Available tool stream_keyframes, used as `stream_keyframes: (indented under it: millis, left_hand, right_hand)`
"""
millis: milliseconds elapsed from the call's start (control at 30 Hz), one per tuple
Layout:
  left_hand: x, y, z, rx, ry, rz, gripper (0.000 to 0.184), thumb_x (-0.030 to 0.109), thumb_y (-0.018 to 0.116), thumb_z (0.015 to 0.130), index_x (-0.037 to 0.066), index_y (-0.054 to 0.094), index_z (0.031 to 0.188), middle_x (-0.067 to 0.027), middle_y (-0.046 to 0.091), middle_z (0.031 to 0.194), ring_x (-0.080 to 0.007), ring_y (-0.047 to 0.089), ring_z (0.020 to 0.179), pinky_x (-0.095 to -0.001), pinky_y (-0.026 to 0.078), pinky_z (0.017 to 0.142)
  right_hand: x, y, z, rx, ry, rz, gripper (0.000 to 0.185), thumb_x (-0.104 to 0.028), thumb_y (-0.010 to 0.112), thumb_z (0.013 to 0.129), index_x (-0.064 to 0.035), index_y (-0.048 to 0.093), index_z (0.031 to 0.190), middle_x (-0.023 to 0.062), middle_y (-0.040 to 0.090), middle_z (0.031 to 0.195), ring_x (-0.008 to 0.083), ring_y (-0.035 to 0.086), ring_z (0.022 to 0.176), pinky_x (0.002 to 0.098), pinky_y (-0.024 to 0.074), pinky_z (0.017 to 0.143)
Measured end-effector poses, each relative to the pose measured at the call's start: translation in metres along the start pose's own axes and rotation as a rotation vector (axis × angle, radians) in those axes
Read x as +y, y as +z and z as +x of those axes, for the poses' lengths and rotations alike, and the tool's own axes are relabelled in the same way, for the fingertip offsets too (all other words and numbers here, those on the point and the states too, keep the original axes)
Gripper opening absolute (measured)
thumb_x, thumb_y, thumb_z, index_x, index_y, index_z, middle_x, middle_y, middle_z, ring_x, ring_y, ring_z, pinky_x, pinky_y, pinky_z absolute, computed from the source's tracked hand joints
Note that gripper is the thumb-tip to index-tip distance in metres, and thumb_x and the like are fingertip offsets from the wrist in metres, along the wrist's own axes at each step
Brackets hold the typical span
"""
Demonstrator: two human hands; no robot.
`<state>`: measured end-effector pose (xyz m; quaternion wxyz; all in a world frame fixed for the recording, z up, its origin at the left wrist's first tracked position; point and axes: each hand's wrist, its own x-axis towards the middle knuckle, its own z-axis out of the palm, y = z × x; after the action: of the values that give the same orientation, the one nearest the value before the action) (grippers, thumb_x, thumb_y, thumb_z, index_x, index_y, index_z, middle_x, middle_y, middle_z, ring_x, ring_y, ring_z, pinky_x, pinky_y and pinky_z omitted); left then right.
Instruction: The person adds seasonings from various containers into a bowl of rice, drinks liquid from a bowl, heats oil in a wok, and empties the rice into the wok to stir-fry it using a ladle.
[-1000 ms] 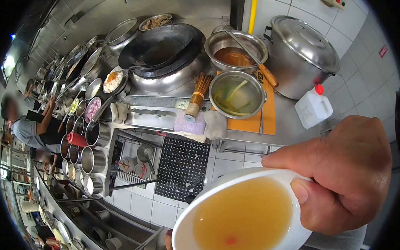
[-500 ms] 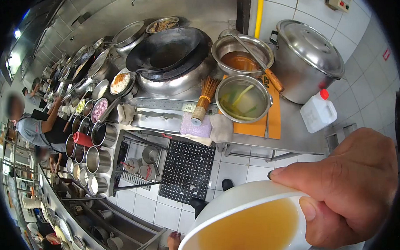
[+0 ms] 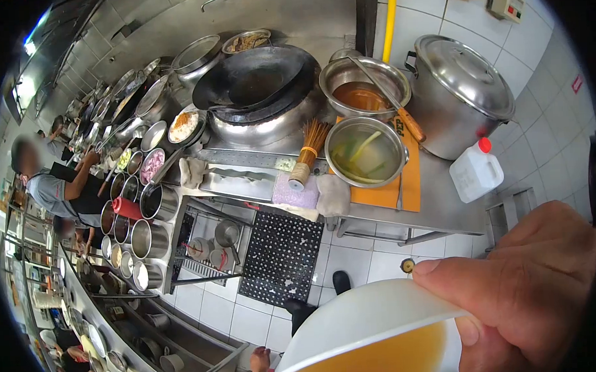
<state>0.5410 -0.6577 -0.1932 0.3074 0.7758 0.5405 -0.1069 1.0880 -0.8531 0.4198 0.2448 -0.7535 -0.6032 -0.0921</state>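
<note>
My right hand [image 3: 522, 296] grips the rim of a white bowl [image 3: 361, 308], thumb and fingers pinching its right side. Held close to the camera, the bowl tilts and contains a clear amber liquid [image 3: 383, 357]; its lower part is cut off by the frame. At the bottom edge my left hand [image 3: 259, 360] shows small and low, its fingers curled, beside the bowl. What it holds, if anything, is hidden behind the bowl.
A steel counter carries a wok [image 3: 255, 82], a bamboo brush [image 3: 308, 153], a pot of greens in liquid [image 3: 366, 151], a basin of brown liquid [image 3: 360, 95], a lidded stockpot [image 3: 465, 95] and a white jug [image 3: 476, 172]. A co-worker [image 3: 55, 191] stands at left. A perforated mat [image 3: 281, 259] covers part of the floor.
The bowl has shifted slightly right and down and tips more, so less liquid shows. My right hand has moved slightly lower with it. A floor drain now shows beside my thumb.
</note>
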Motion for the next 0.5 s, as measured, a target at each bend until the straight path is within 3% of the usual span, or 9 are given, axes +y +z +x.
stream_keyframes:
  millis: [233, 500]
  left_hand:
    - [0.018, -0.008, 0.000, -0.037, -0.116, -0.042, 0.036, 0.029, 0.066, 0.086, 0.001, 0.069, 0.108, -0.0212, 0.070, 0.104, -0.0372, 0.067, 0.101, -0.0415, 0.052, 0.089]
    - [0.001, 0.001, 0.008, -0.055, -0.004, 0.025, 0.037, 0.030, 0.064, 0.087, -0.001, 0.069, 0.106, -0.0212, 0.070, 0.105, -0.0369, 0.067, 0.102, -0.0412, 0.052, 0.089]
  right_hand:
    - [-0.001, 0.001, 0.003, -0.001, -0.008, 0.005, 0.023, -0.005, 0.059, 0.069, 0.0014, 0.071, 0.088, 0.0056, 0.066, 0.062, 0.0159, 0.054, 0.040, 0.0276, 0.0402, 0.039]
    - [0.007, 0.010, 0.002, -0.011, -0.006, 0.096, 0.021, -0.004, 0.059, 0.071, 0.0014, 0.071, 0.088, 0.0056, 0.065, 0.061, 0.0165, 0.055, 0.042, 0.0276, 0.0409, 0.041]
